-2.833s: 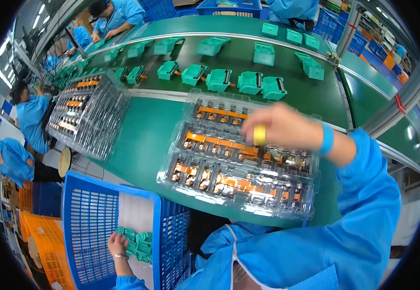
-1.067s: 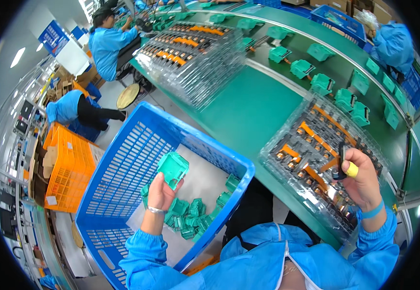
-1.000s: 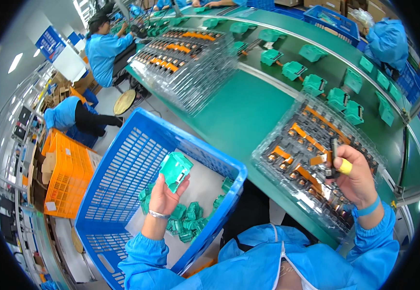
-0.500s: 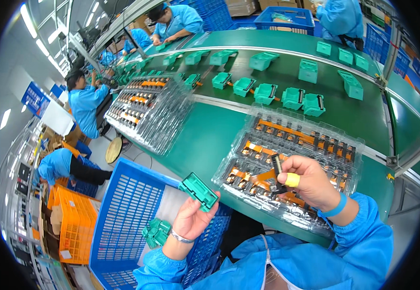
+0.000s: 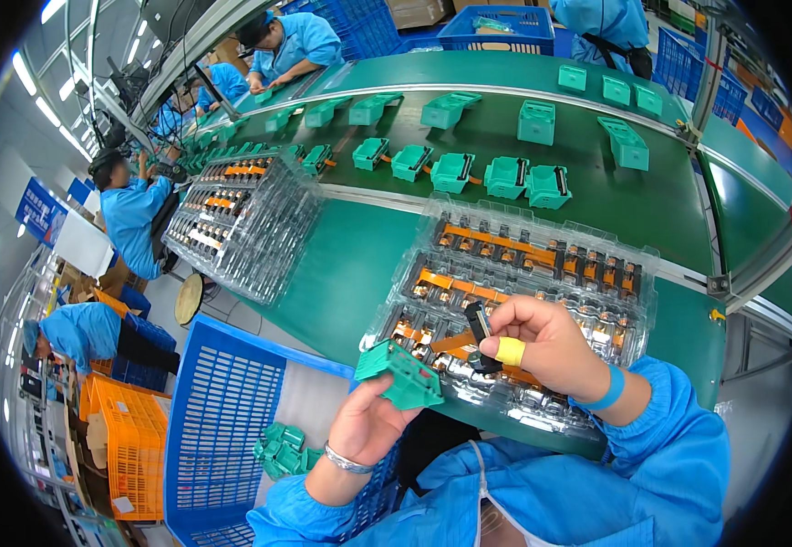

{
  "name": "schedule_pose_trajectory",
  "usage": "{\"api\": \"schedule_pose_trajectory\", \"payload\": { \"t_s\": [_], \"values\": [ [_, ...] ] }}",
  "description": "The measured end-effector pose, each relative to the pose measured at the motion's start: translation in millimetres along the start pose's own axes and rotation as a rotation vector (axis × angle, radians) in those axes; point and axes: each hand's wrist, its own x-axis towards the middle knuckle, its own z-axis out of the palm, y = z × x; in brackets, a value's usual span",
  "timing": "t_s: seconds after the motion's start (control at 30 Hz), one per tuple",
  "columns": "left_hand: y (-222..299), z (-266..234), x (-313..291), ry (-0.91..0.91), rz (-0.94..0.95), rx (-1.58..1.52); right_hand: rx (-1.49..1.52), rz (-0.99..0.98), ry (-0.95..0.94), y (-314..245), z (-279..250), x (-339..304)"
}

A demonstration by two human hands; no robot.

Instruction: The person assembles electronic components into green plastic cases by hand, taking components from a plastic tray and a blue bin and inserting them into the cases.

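My left hand (image 5: pixel 370 421) is closed on a green plastic housing (image 5: pixel 399 375), held tilted above the edge of the blue crate. Close to its right, my right hand (image 5: pixel 542 345) pinches a black part with an orange flat ribbon cable (image 5: pixel 455 343) between thumb and fingers; a yellow wrap covers one fingertip. The two pieces are near each other but apart. Beneath my right hand lies a clear plastic tray (image 5: pixel 637 264) with rows of black parts and orange ribbon cables. More green housings (image 5: pixel 284 450) lie in the blue crate (image 5: pixel 222 410).
A tall stack of clear trays (image 5: pixel 250 223) stands to the left on the green bench (image 5: pixel 346 264). Beyond a metal rail, green housings (image 5: pixel 451 172) stand in rows on the conveyor belt (image 5: pixel 578 155). Several people in blue work nearby. An orange crate (image 5: pixel 127 447) is at far left.
My left hand has moved right and turned the green housing, bringing it closer to the black part. My right hand has shifted left. The whole view has swung slightly, moving the background left.
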Motion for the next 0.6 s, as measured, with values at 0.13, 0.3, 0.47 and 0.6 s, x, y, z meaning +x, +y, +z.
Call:
{"api": "schedule_pose_trajectory", "payload": {
  "t_s": [0.13, 0.3, 0.47, 0.6],
  "values": [
    [-7, 5, 3, 0.013, 0.044, 0.036, 0.000, -0.033, -0.018, 0, -1, -2],
    [-15, 0, 8, 0.025, 0.076, 0.128, -0.025, -0.051, 0.011, 4, -2, -3],
    [-26, -1, 8, 0.071, 0.209, 0.200, -0.484, -0.247, 0.113, 3, -2, -3],
    [-34, -5, 9, 0.066, 0.362, 0.349, -0.647, -0.273, 0.113, 0, -2, -3]
  ]
}}
